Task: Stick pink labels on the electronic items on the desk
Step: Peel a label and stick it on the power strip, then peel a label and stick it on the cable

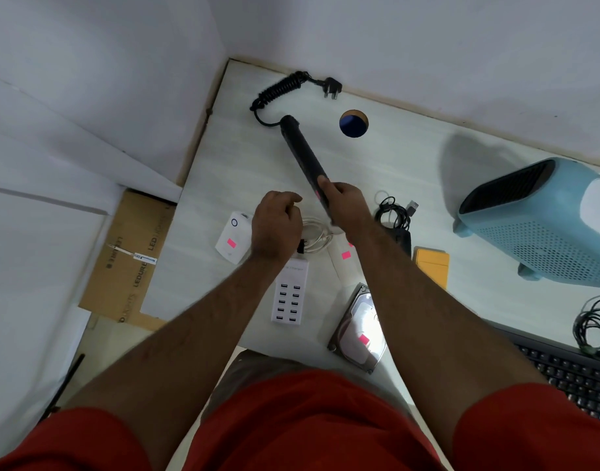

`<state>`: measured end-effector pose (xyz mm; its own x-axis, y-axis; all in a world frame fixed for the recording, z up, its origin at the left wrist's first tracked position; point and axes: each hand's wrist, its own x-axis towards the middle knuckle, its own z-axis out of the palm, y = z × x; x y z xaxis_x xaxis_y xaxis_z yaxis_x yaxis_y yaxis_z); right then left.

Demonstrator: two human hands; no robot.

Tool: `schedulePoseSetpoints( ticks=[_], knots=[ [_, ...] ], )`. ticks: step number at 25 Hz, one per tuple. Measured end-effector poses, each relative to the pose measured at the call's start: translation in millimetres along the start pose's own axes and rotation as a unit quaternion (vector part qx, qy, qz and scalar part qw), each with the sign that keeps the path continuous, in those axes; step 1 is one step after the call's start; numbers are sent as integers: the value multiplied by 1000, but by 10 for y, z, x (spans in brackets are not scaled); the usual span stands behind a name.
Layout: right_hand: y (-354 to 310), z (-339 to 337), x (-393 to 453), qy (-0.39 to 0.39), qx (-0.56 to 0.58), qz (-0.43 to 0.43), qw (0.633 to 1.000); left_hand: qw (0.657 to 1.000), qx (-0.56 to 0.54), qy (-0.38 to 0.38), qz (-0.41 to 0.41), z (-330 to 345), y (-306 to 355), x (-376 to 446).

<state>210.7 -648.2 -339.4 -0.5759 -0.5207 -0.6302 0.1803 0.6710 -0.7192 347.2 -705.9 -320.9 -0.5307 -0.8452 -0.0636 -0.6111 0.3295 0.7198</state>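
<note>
My right hand (346, 207) grips the near end of a long black hair straightener (303, 154), whose coiled cord (279, 90) and plug lie toward the wall. A bit of pink shows on the straightener at my fingers. My left hand (278, 222) hovers just left of it with fingers loosely curled; I cannot see anything in it. Pink labels sit on a white device (232, 237), on a white item (346, 255) partly under my right forearm, and on a hard drive (359, 331). A white multi-port USB charger (290, 297) lies below my left wrist, with no pink label showing.
A blue fan heater (543, 222) stands at the right. A tangled black cable (395, 212), a yellow box (432, 266), a black keyboard (574, 372) and more cables lie nearby. A round cable hole (354, 123) opens near the wall. A cardboard box (135, 256) sits beside the desk's left edge.
</note>
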Motion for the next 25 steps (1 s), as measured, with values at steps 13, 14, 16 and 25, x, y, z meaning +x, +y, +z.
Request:
schedulePoseSetpoints(
  ticks=[13, 14, 16, 25],
  knots=[
    [326, 26, 116, 249, -230, -189, 922, 994, 29, -103, -21, 242, -3, 189],
    [385, -24, -12, 276, -205, -197, 918, 994, 22, -107, -10, 263, 56, 122],
    [601, -161, -349, 276, -175, -174, 929, 992, 12, -123, 0, 326, 202, -107],
    [1262, -129, -757, 132, -313, -106, 935, 991, 20, -112, -65, 701, 220, -839]
  ],
)
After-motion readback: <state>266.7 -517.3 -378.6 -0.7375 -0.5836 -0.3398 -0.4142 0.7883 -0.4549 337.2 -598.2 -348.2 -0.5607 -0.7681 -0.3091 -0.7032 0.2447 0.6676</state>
